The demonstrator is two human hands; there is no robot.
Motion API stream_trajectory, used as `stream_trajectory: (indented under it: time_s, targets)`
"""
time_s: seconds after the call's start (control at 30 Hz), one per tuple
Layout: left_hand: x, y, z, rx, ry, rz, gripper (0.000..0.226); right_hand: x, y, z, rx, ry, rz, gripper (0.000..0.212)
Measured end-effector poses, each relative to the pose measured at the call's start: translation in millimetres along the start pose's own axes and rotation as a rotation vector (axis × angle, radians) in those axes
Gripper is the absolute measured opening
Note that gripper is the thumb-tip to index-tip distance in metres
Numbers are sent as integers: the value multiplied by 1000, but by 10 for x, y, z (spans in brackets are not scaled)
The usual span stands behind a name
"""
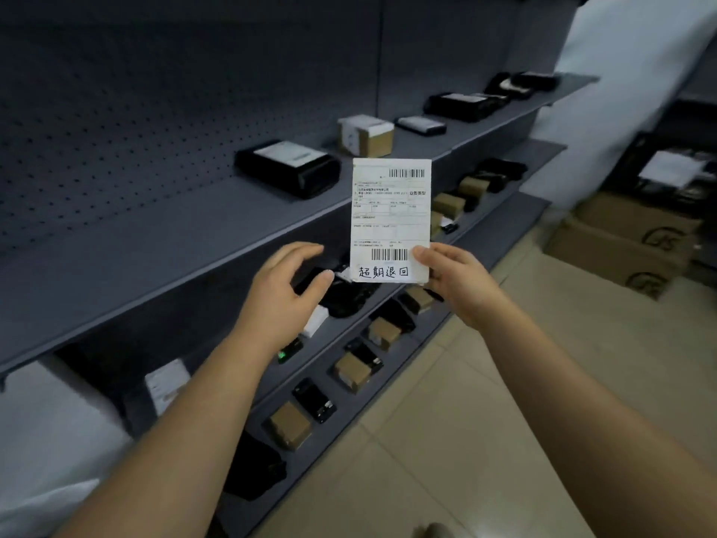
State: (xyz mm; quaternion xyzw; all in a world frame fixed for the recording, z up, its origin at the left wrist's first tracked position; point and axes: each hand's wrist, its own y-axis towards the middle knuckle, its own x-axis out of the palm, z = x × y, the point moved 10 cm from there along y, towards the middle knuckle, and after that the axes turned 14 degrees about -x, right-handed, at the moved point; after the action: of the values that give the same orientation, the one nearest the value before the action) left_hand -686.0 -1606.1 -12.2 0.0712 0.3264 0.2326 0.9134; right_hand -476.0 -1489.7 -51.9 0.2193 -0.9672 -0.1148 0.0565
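Observation:
A white shipping label [391,211] with barcodes and handwritten characters along its bottom stands upright in front of the shelves. My right hand [458,283] pinches its lower right corner between thumb and fingers. My left hand [281,293] hovers just left of the label's lower left corner, fingers loosely curved, thumb near the paper's edge; it holds nothing that I can see. Behind the hands, a black wrapped parcel [345,295] lies on the second shelf.
Grey metal shelves [155,266] run from left to far right, holding black parcels [289,168] and small cardboard boxes [364,135]. Lower shelves carry more small boxes [351,370]. White sacks [46,440] sit at lower left. Large cartons [624,242] stand on the tiled floor at right.

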Motion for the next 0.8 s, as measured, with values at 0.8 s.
stream_trajectory:
  time_s: [0.8]
  targets:
    - [3538,2497,2041,242,-63,-242,29,-4029,1658,33,-116,-10,329,18]
